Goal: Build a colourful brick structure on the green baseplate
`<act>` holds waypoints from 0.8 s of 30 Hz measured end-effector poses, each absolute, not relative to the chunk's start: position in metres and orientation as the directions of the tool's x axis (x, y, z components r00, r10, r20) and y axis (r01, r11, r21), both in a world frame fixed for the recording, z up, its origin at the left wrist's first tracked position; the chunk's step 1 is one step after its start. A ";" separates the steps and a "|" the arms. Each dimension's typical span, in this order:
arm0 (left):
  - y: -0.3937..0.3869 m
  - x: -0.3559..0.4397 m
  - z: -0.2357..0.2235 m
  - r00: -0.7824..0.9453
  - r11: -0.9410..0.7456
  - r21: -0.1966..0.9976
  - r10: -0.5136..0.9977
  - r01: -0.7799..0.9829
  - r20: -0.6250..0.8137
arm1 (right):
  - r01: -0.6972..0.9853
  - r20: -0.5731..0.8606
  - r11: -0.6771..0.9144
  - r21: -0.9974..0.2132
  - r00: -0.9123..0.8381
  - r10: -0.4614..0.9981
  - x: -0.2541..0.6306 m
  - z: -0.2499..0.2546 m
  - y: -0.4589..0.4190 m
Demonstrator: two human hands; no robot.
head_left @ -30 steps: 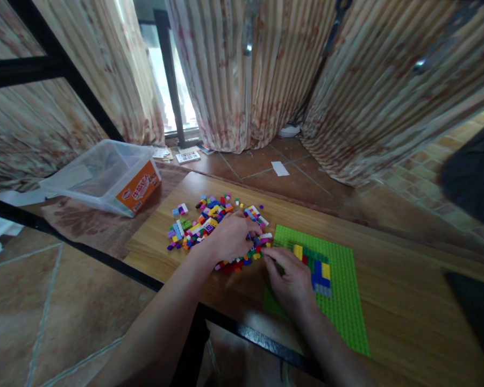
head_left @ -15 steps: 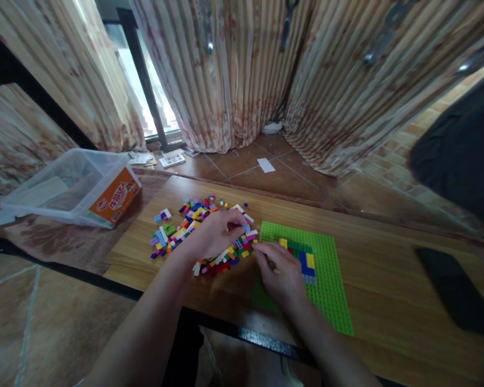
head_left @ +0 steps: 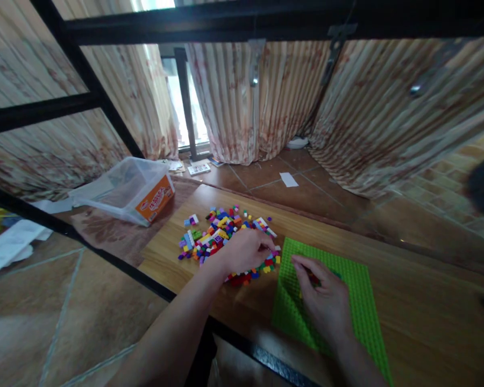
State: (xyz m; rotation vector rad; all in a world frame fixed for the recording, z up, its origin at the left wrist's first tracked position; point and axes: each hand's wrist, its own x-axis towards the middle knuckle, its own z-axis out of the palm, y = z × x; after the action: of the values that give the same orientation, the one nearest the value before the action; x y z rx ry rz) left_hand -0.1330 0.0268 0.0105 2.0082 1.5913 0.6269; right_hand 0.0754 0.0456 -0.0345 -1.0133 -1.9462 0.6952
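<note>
My left hand (head_left: 246,250) reaches over the right side of a pile of small coloured toy bricks (head_left: 221,231). Its fingers curl down, thumb and forefinger close together among the bricks. Whatever lies between them is too small to make out. Over a green studded baseplate (head_left: 350,269) is my right hand (head_left: 326,293), thumb and fingertips pinched together near the plate's left part. Anything in that pinch cannot be made out. Bricks on the plate are mostly hidden beneath this hand, with only bits of red and dark green showing.
On the left stands a clear plastic box (head_left: 125,188) with an orange label. The wooden table (head_left: 419,301) has a black metal frame edge (head_left: 262,357) in front. Black bars (head_left: 210,27) cross the upper view. Curtains (head_left: 226,102) hang behind, and a white paper (head_left: 289,179) lies on the tiles.
The view has swung left, so the table shows farther right. My right hand has moved farther onto the baseplate and now covers the built bricks. My left hand stays over the pile.
</note>
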 end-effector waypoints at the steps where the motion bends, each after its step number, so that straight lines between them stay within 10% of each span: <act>1: 0.027 -0.133 0.010 0.209 -0.199 0.590 0.976 0.783 0.052 | 0.404 0.407 0.527 -0.748 -0.348 0.844 0.076 -0.035 0.046; 12: 0.030 -0.170 0.016 -0.106 0.002 0.543 0.982 0.840 0.160 | 0.464 0.424 0.530 -0.709 -0.320 0.847 0.079 -0.036 0.048; 20: 0.032 -0.163 0.012 -0.009 -0.093 0.513 0.981 0.853 0.191 | 0.481 0.417 0.519 -0.706 -0.310 0.854 0.081 -0.032 0.049; 24: 0.029 -0.195 0.017 -0.279 0.115 0.594 0.941 0.796 0.192 | 0.500 0.422 0.515 -0.696 -0.295 0.857 0.086 -0.033 0.051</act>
State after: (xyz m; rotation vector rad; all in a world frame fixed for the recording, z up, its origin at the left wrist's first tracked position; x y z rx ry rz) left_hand -0.1953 0.0294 0.0169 1.7231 2.1588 0.9057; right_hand 0.0856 0.0508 -0.0329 -1.1108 -1.9559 0.5645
